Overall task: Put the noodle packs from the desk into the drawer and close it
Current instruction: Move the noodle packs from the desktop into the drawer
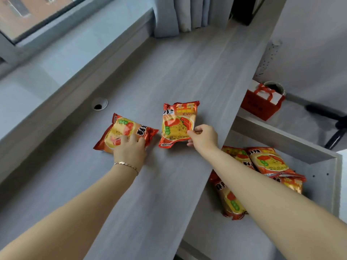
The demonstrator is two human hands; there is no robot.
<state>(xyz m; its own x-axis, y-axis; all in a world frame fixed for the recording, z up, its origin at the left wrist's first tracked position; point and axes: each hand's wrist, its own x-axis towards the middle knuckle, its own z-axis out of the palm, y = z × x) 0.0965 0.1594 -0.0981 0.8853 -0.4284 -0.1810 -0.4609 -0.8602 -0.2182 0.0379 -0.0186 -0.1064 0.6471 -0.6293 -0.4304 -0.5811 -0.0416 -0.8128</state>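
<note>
A pale grey desk (169, 76) runs from the near edge up to the curtain (180, 14) at its far end, with a raised sill and a window (28, 14) along its left edge. A round cable hole (99, 104) sits close to that left edge, just beyond the packs.

The left hand (130, 150), a thin bracelet (126, 166) on its wrist, lies palm-down on the near end of the left noodle pack (124, 132), fingers spread on the wrapper; whether they have closed around it cannot be told. This pack lies flat and slanted, between the left edge and the middle of the desk. A narrow strip of bare desk parts it from the right noodle pack (177, 122).

The right hand (203, 136) pinches the near right corner of the right noodle pack between thumb and fingers. This pack stands near the desk's right edge, with a band of bare surface between. Beyond both packs the desk is bare all the way to the curtain, and bare also toward its near edge under the forearms.

Past the right edge, lower down, the drawer (319, 177) stands pulled open. Several noodle packs in the drawer (270, 162) lie overlapping toward its far right corner, partly hidden by the right forearm; its near floor is bare. A red bag (262, 103) stands on a shelf beyond the drawer.
</note>
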